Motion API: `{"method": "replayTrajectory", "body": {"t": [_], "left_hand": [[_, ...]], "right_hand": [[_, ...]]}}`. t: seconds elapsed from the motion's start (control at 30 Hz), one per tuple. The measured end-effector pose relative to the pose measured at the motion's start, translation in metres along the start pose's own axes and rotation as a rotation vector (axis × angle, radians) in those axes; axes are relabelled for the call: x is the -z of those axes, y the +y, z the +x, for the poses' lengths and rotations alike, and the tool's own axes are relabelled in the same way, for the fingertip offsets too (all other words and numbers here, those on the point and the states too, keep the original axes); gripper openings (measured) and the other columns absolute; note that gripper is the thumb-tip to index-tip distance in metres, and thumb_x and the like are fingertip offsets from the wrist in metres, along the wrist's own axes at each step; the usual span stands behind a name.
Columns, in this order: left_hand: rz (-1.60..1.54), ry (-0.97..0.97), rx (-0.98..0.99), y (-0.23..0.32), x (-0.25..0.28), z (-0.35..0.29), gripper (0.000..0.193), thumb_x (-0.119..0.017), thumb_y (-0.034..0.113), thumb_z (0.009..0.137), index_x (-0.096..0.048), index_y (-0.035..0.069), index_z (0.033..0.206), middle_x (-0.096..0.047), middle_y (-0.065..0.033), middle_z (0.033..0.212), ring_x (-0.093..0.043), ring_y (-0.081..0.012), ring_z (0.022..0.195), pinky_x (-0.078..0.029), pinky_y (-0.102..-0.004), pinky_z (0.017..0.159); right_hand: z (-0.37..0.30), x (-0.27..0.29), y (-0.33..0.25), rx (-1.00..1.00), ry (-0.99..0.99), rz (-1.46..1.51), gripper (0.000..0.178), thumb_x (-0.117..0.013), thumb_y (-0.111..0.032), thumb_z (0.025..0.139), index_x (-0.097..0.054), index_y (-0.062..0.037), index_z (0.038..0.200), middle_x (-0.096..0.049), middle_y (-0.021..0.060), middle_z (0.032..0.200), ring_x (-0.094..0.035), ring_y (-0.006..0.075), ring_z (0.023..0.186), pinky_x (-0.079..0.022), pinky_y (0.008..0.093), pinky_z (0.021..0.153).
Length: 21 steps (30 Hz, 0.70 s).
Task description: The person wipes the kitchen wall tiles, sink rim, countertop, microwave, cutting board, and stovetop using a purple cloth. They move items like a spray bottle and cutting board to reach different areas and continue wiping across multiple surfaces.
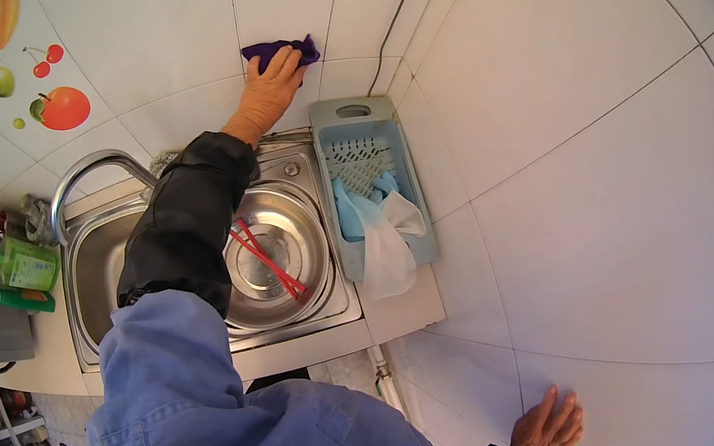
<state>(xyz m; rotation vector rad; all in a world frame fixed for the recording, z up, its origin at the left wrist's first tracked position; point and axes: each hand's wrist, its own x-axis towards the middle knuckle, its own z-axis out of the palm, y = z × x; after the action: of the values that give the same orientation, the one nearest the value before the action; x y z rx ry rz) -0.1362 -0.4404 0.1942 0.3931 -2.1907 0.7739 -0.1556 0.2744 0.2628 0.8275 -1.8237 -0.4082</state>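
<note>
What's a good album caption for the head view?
Left hand holds a purple cloth against the tiled wall behind a steel sink; right hand open.

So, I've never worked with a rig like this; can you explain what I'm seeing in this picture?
There's no robot here: these are a person's two bare hands. The single view comes from a fisheye camera worn on the head, looking down, so edges bend, and picture left is the person's left. The left hand, below a black sleeve, presses a dark purple cloth against the white tiled wall. The right hand is empty, fingers spread, apparently against the tiles at lower right. Between them is a stainless steel sink with a round metal basin and crossed red sticks. A grey-blue plastic basket beside it holds limp, pale blue and whitish items.
</note>
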Motion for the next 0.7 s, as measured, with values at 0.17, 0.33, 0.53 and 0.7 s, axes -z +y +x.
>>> {"method": "replayTrajectory", "body": {"t": [0.17, 0.33, 0.53, 0.7], "left_hand": [[0.032, 0.041, 0.026, -0.008, -0.004, 0.007, 0.039, -0.065, 0.017, 0.087, -0.068, 0.015, 0.126, -0.054, -0.0051, 0.142, -0.046, -0.0222, 0.137, -0.036, -0.0545, 0.096], [-0.019, -0.094, -0.117, 0.006, -0.008, -0.02, 0.038, -0.065, 0.016, 0.086, -0.07, 0.015, 0.123, -0.054, -0.0054, 0.141, -0.046, -0.0223, 0.138, -0.04, -0.055, 0.095], [0.023, -0.04, 0.023, -0.002, 0.004, 0.014, 0.04, -0.069, 0.018, 0.086, -0.069, 0.019, 0.126, -0.055, -0.0034, 0.141, -0.046, -0.0212, 0.138, -0.038, -0.0539, 0.098], [0.075, 0.271, 0.162, -0.024, 0.025, 0.11, 0.05, -0.068, 0.013, 0.084, -0.065, 0.022, 0.134, -0.052, -0.0005, 0.146, -0.043, -0.0187, 0.14, -0.033, -0.0525, 0.099]], "right_hand": [[0.0, 0.002, 0.001, 0.007, -0.002, 0.005, 0.029, -0.059, -0.003, 0.099, -0.075, -0.012, 0.121, -0.062, 0.0133, 0.141, -0.045, 0.0338, 0.14, -0.025, 0.0497, 0.118], [0.0, 0.005, 0.003, 0.003, -0.036, 0.029, 0.029, -0.06, -0.004, 0.099, -0.074, -0.012, 0.122, -0.061, 0.0135, 0.143, -0.044, 0.034, 0.14, -0.025, 0.05, 0.118], [0.002, 0.004, 0.002, 0.011, -0.025, 0.01, 0.029, -0.059, -0.004, 0.099, -0.074, -0.0124, 0.122, -0.06, 0.0129, 0.143, -0.043, 0.0339, 0.141, -0.025, 0.0501, 0.118], [0.003, 0.004, 0.0, -0.002, -0.034, 0.001, 0.028, -0.06, -0.004, 0.099, -0.075, -0.0136, 0.121, -0.061, 0.0124, 0.143, -0.043, 0.0333, 0.141, -0.025, 0.0498, 0.118]]}}
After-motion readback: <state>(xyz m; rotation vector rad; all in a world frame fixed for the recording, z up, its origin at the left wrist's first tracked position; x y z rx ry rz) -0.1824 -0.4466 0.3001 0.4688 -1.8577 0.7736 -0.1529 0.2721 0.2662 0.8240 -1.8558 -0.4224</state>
